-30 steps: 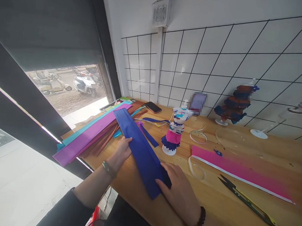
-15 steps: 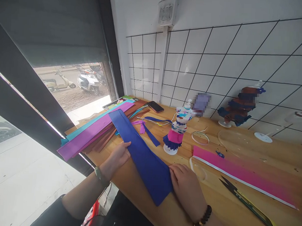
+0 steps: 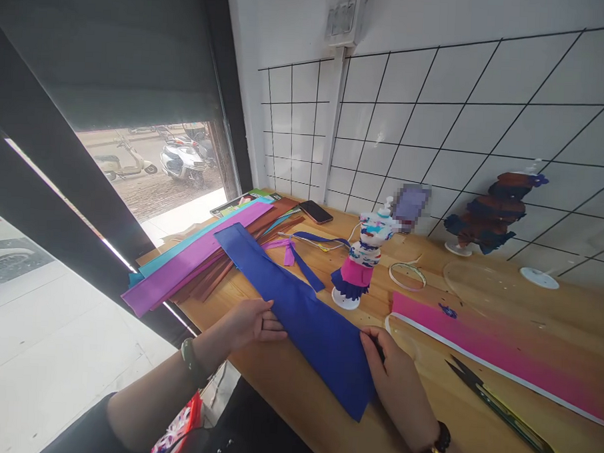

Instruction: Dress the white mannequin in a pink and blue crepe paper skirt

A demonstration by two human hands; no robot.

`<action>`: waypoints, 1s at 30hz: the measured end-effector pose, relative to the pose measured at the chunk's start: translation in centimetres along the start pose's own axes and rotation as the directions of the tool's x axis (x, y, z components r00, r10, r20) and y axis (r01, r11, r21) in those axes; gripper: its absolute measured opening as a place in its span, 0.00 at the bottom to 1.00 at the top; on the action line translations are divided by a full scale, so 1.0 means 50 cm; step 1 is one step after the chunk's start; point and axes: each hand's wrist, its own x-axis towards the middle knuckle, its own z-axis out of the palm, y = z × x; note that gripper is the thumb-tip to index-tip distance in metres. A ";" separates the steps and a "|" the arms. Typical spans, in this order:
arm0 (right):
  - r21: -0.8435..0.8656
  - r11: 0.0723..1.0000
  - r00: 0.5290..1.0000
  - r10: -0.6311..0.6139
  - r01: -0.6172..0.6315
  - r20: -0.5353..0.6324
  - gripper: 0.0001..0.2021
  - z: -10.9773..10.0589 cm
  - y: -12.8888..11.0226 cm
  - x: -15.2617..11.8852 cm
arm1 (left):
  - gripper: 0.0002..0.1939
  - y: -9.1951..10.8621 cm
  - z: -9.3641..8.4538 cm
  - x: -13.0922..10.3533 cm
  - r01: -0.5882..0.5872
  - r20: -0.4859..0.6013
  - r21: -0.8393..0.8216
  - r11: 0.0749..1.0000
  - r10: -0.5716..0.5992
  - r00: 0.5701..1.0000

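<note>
A long blue strip [image 3: 312, 334] of crepe paper or cloth stretches slantwise over the wooden table [image 3: 275, 385]. My left hand [image 3: 255, 324] pinches its near edge around the middle, the thumb on top and the other fingers curled under it. By the wider end, my right hand [image 3: 395, 377] grips the right edge between thumb and fingers. Just beyond the strip stands a miniature dress form [image 3: 374, 236] on a white round base, wrapped in patterned, pink and ruffled blue pieces. Beside the right hand lie yellow-handled thread snips [image 3: 509, 412].
Purple [image 3: 200, 255] and teal strips [image 3: 181, 251] lie at the left over brown ones. A phone [image 3: 316, 212] rests by the wall. To the right are a roll of tape [image 3: 407, 276], a pink sheet [image 3: 477, 338] and another dressed form [image 3: 497, 212].
Both hands have shifted right along the blue strip, and its wide end has moved right with the right hand. The strip looks more spread out. The camera view has shifted slightly.
</note>
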 end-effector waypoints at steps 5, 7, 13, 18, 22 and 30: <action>0.024 0.999 0.999 0.045 -0.045 0.005 0.15 -0.008 0.016 0.002 | 0.12 -0.003 0.000 -0.016 0.056 -0.046 0.118 0.991 -0.051 0.998; 0.025 0.999 0.999 0.045 -0.046 0.012 0.16 -0.009 0.018 0.003 | 0.14 -0.003 0.000 -0.019 0.076 -0.091 0.211 0.975 -0.058 0.994; -0.047 0.999 0.996 -0.006 0.010 0.090 0.16 0.000 0.018 -0.001 | 0.21 -0.004 -0.002 -0.017 0.026 -0.009 0.672 0.740 -0.026 1.000; -0.089 0.995 0.993 -0.037 0.048 0.114 0.18 0.005 0.020 -0.004 | 0.14 -0.001 -0.004 0.011 -0.301 0.149 0.919 0.256 0.481 0.864; -0.072 0.994 0.988 -0.077 0.087 0.135 0.17 0.005 0.021 -0.003 | 0.20 0.013 -0.003 0.043 -0.310 0.397 0.916 -0.253 0.678 0.619; -0.087 0.991 0.983 -0.088 0.103 0.163 0.16 0.001 0.013 -0.004 | 0.24 0.033 -0.004 0.110 -0.309 0.593 0.795 -0.521 0.565 0.574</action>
